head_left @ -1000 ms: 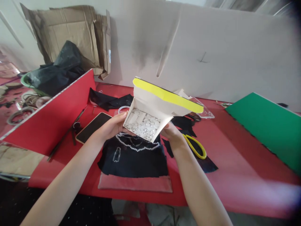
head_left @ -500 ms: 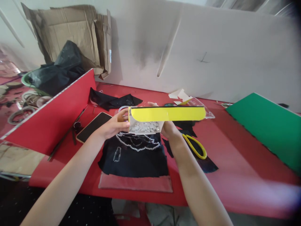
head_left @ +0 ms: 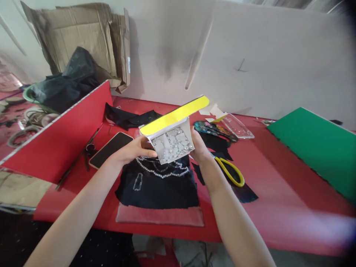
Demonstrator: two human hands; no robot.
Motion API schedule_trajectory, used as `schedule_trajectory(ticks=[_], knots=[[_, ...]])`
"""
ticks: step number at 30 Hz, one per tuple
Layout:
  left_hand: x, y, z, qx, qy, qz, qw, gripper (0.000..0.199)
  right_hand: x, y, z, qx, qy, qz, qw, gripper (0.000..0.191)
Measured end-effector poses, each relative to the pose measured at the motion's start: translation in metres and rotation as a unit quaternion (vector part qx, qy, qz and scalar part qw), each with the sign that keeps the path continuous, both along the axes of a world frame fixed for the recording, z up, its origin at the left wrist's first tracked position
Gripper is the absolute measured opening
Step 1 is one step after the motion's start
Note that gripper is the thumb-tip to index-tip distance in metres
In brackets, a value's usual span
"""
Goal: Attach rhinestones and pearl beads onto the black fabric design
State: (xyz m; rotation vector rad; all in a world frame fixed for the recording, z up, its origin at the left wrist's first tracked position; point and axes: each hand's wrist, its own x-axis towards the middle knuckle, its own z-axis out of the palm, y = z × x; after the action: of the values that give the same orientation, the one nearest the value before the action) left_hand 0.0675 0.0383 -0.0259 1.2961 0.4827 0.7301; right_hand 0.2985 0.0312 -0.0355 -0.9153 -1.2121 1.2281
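Observation:
An open small box (head_left: 174, 142) with a yellow-edged lid flap (head_left: 175, 115) is held up between both hands, tilted, with clear and silvery beads showing inside. My left hand (head_left: 137, 149) grips its left side, thumb on the near edge. On its right side is my right hand (head_left: 198, 145), its fingers mostly hidden behind the box. Below lies a black cloth (head_left: 164, 193) on a clear sheet (head_left: 160, 216). A silvery bead string (head_left: 162, 175) and a small clear bottle-shaped piece (head_left: 137, 182) rest on the cloth.
Yellow-handled scissors (head_left: 230, 172) and black scraps (head_left: 246, 193) lie to the right. A black board (head_left: 109, 150) is at left. A red panel (head_left: 63, 137) and a green panel (head_left: 317, 148) flank the red table (head_left: 278, 207). A clear tray (head_left: 238, 126) sits behind.
The box has turned and tipped in my hands, so more of its beads show. Its yellow flap has swung from level to slanting up rightward, uncovering a colourful item behind.

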Motion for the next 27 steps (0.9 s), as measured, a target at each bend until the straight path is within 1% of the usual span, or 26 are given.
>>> schedule_trajectory(ticks=[3, 8, 11, 15, 19, 23, 27], knots=[[-0.001, 0.0003, 0.0005, -0.004, 0.006, 0.013, 1.0, 0.057, 0.0008, 0.0015, 0.0002, 0.005, -0.011, -0.008, 1.0, 0.057], [-0.0026, -0.0004, 0.0003, -0.026, 0.001, 0.012, 1.0, 0.061, -0.0001, 0.0013, 0.0019, 0.012, -0.001, -0.01, 1.0, 0.055], [-0.0031, 0.0003, 0.0002, -0.036, -0.01, 0.012, 0.999, 0.056, -0.0009, 0.001, 0.0022, 0.015, 0.004, -0.008, 1.0, 0.055], [-0.0034, 0.0017, 0.0001, -0.038, -0.022, 0.009, 0.999, 0.049, -0.0036, -0.0015, 0.0047, 0.019, -0.003, -0.018, 1.0, 0.059], [-0.0033, 0.0017, -0.0005, -0.031, -0.041, 0.004, 0.999, 0.052, -0.0069, -0.0042, 0.008, 0.046, -0.003, -0.04, 0.998, 0.058], [-0.0033, 0.0019, -0.0011, -0.025, -0.045, 0.007, 0.999, 0.052, -0.0084, -0.0042, 0.0087, 0.047, 0.004, -0.037, 0.998, 0.054], [-0.0038, 0.0025, -0.002, -0.023, -0.039, 0.006, 0.999, 0.056, -0.0088, -0.0035, 0.0081, 0.052, 0.002, -0.038, 0.998, 0.057]])
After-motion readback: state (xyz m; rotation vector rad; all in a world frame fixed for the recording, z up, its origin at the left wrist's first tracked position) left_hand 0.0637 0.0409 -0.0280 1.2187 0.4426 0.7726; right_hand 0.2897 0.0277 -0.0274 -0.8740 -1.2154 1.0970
